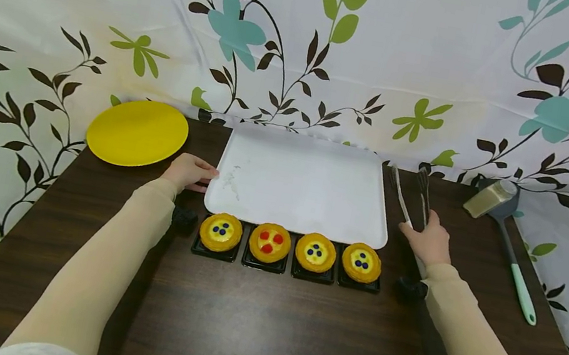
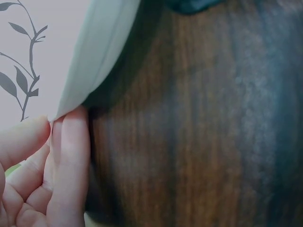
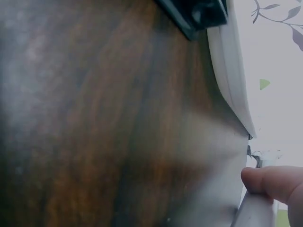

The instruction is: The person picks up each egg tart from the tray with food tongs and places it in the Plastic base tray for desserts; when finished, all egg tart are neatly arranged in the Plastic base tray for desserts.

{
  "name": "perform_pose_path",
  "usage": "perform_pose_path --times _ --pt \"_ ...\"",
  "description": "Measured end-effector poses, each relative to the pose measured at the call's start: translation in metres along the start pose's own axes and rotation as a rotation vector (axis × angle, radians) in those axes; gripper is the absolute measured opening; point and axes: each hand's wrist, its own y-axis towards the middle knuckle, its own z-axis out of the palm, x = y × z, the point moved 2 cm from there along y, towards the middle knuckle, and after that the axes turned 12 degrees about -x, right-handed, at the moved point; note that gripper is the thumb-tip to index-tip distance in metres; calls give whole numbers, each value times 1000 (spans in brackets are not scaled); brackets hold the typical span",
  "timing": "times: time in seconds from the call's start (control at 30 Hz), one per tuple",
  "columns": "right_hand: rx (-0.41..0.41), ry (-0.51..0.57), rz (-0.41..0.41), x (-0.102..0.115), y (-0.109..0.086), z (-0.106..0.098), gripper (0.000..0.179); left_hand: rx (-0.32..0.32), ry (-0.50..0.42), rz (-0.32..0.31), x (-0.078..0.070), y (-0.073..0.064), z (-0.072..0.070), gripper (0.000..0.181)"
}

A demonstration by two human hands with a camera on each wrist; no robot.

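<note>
A white rectangular tray [image 1: 305, 187] lies near the back of the table. My left hand [image 1: 191, 172] pinches its left rim, thumb above and fingers beneath; the left wrist view shows the tray's side [image 2: 102, 52] running up from the fingertips. On the other side, my right hand [image 1: 432, 238] grips a pair of tongs [image 1: 401, 197], whose two arms spread away toward the wall. In the right wrist view the thumb [image 3: 270, 182] rests on the pale tongs handle [image 3: 255, 210], a little apart from the tray's corner.
Several toy tarts stand in black square holders along the tray's front edge, one tart [image 1: 270, 243] with red dots, the others [image 1: 363, 263] with blue. A yellow plate [image 1: 138, 133] sits back left. At right lie a spatula [image 1: 520, 282] and a shaker bottle [image 1: 489, 199].
</note>
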Motion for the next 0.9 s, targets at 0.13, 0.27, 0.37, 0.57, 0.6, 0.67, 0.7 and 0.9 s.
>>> perform_pose_path --times 0.13,0.27,0.37,0.57,0.6,0.67,0.7,0.9 --pt "25 -16 7 -1 3 1 88 -2 5 1 0 0 0 38" --pt "46 -42 10 -1 5 2 89 1 4 2 1 2 0 38" --pt "67 -60 15 1 6 1 89 6 2 1 1 2 0 39" --pt "132 -138 1 8 8 -4 92 8 -1 -5 1 1 0 39" --pt "139 -155 -1 8 9 -4 93 8 -2 -5 1 1 0 39" --pt "152 -178 2 9 9 -5 94 10 -3 -5 1 1 0 40" --pt "155 -189 1 10 9 -6 95 10 -5 -5 1 2 0 40" --pt "159 -229 11 9 8 -6 95 11 -5 -6 0 1 0 40"
